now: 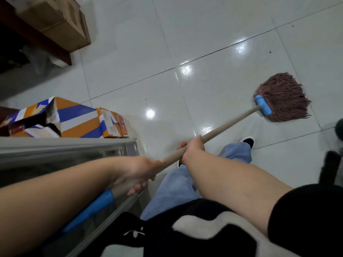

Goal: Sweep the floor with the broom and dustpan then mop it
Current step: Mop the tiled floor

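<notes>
Scanning from the left edge, I see brown cardboard boxes (55,21) stacked at the top corner beside a dark wooden furniture leg (46,45); below them an orange, blue and white carton (74,119) lies on the floor with its flap torn open, a smaller orange box (113,123) just beside it; a grey metal-edged counter (65,147) runs under my left forearm. My left hand (137,173) curls round the upper part of the mop handle (222,127), fingers wrapped beneath it, close to the blue grip sleeve (94,206) at the handle's near end; my right hand (193,147) clamps the same handle further along, thumb and fingers closed round the wood, the two hands near each other yet apart. Jeans and one dark shoe (248,141) show below the handle. Further right, the handle slants up to a blue clamp (263,105) that holds the reddish-brown mop head (284,97); its strings lie spread flat on the glossy white tiled floor (204,43), well ahead of my foot; a few dark specks dot the tiles near the upper right.
</notes>
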Demonstrator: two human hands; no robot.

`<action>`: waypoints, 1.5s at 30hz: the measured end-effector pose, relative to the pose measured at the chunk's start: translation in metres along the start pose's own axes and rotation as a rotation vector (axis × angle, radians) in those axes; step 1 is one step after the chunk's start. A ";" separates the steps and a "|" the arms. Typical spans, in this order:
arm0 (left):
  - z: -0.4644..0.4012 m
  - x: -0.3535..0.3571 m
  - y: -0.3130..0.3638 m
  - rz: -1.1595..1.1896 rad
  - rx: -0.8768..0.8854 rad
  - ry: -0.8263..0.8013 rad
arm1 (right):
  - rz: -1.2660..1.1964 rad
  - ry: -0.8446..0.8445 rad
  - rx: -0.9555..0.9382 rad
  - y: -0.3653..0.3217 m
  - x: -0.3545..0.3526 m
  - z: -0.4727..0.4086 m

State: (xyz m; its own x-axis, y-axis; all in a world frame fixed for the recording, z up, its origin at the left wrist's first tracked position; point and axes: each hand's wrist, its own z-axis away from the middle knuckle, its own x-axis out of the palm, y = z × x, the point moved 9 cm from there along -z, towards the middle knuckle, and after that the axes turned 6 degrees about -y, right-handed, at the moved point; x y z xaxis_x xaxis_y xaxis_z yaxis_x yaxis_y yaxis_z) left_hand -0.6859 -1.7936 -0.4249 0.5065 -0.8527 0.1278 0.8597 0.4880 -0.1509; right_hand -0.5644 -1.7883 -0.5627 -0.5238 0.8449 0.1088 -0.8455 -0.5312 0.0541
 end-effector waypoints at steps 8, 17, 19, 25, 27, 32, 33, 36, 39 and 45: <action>0.004 -0.016 0.125 -0.058 0.027 0.068 | -0.145 -0.072 -0.075 -0.123 0.008 0.001; 0.019 0.045 0.387 -0.122 0.137 0.015 | -0.109 -0.128 -0.145 -0.377 -0.058 0.034; 0.027 0.059 0.443 -0.149 0.167 0.018 | -0.165 -0.157 -0.140 -0.420 -0.072 0.043; 0.060 0.074 0.574 -0.234 0.199 0.043 | -0.476 -0.350 -0.152 -0.520 -0.075 0.069; 0.069 0.073 0.609 -0.260 0.200 0.050 | -0.569 -0.399 -0.171 -0.557 -0.073 0.071; 0.078 0.071 0.690 -0.327 0.185 0.054 | -0.608 -0.344 -0.201 -0.639 -0.082 0.074; 0.079 0.071 0.708 -0.335 0.186 0.048 | -0.602 -0.329 -0.204 -0.655 -0.084 0.074; 0.077 0.073 0.767 -0.351 0.194 0.018 | -0.592 -0.281 -0.213 -0.711 -0.093 0.076; 0.085 0.084 0.836 -0.380 0.212 -0.026 | -0.601 -0.211 -0.235 -0.779 -0.106 0.084; 0.104 0.105 0.958 -0.408 0.267 -0.041 | -0.543 -0.165 -0.296 -0.888 -0.128 0.106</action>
State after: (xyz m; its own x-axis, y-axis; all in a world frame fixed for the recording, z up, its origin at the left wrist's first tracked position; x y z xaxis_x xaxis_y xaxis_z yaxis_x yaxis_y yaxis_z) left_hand 0.1977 -1.3963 -0.4540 0.1220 -0.9789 0.1638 0.9728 0.1506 0.1759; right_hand 0.2644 -1.4321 -0.5193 -0.0096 0.9554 0.2952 -0.9911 0.0300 -0.1295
